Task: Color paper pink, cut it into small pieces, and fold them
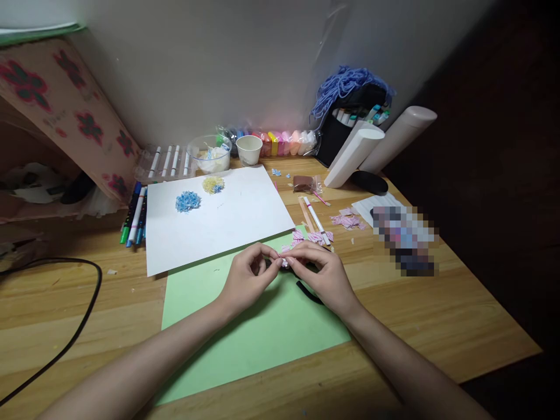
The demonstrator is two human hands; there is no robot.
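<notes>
My left hand (250, 273) and my right hand (321, 273) meet over a green sheet (245, 338), fingertips pinched together. Between them is a small pink-and-white paper scrap (285, 263), mostly covered by the fingers. Under my right hand lies a black curved thing (310, 293), partly hidden; its kind is unclear. Just beyond the fingers are pink striped paper scraps (321, 237). A white sheet (227, 227) overlaps the green one and bears a blue cluster of paper bits (188, 201) and a yellow one (213, 185).
A white marker (317, 221) lies beyond my right hand, near more pink scraps (347, 221). Along the wall stand a paper cup (249, 150), a clear tub (210, 156) and wrapped coloured clay (284, 143). White bottles (355, 157) stand right. A black cable (94, 300) curves left.
</notes>
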